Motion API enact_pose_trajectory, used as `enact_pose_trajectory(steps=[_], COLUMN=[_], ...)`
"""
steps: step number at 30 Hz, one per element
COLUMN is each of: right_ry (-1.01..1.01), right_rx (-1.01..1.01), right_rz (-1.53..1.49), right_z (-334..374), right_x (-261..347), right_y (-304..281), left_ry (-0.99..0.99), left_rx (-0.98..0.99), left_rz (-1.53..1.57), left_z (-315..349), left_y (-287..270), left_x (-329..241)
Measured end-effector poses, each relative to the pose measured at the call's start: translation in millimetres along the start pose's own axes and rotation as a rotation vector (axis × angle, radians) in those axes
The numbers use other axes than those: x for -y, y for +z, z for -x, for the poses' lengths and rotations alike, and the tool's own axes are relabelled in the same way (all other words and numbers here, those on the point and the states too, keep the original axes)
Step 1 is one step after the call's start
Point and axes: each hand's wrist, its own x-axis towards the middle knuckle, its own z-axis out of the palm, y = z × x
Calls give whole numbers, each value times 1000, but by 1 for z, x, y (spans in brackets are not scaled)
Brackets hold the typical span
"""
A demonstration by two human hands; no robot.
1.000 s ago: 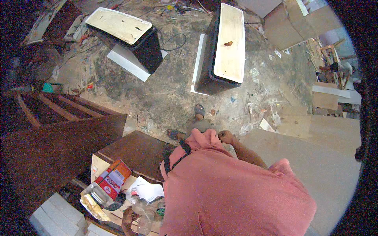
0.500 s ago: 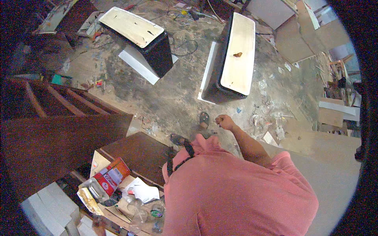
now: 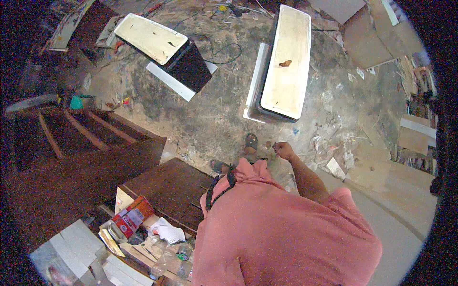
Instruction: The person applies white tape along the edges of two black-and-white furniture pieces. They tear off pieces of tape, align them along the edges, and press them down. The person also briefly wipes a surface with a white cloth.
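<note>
My right hand (image 3: 285, 150) hangs in front of my body on the right, above the floor, with its fingers curled in. Whatever it may hold is too small to make out. No surface is touched by it; the nearest thing below is my sandalled foot (image 3: 251, 140). My left hand is out of sight, hidden by my pink shirt. Ahead on the right stands a long dark box-shaped piece with a cream top (image 3: 286, 71), a brown scrap lying on it. A second such piece, also with a cream top (image 3: 151, 39), stands further left.
On my left is a brown wooden frame (image 3: 76, 164) with slats. A low brown cabinet (image 3: 164, 183) is beside me, near a red tin (image 3: 133, 217), white paper (image 3: 168, 230) and clear bottles. Large pale boards (image 3: 381, 209) lie at right. Scraps and a cable (image 3: 234, 59) litter the floor.
My right hand has shifted slightly right, its fingers still curled. The view has tilted a little, so the two cream-topped pieces appear slightly higher and further left.
</note>
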Motion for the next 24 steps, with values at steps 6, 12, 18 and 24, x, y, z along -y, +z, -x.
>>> enact_pose_trajectory(steps=[6, 12, 18, 24], right_ry=[-96, -300, -332, -144], right_rx=[-2, 325, 248, 60], right_rz=[174, -70, -195, -132], right_z=[8, 70, 117, 106], right_x=[43, 179, 272, 286], right_y=[-20, -7, 21, 49], left_ry=[169, -311, -109, 167], left_rx=[702, 1114, 1450, 1606], left_rz=[239, 869, 895, 824], left_z=[83, 180, 209, 181], left_y=[268, 459, 524, 541], left_x=[-90, -137, -145, -136])
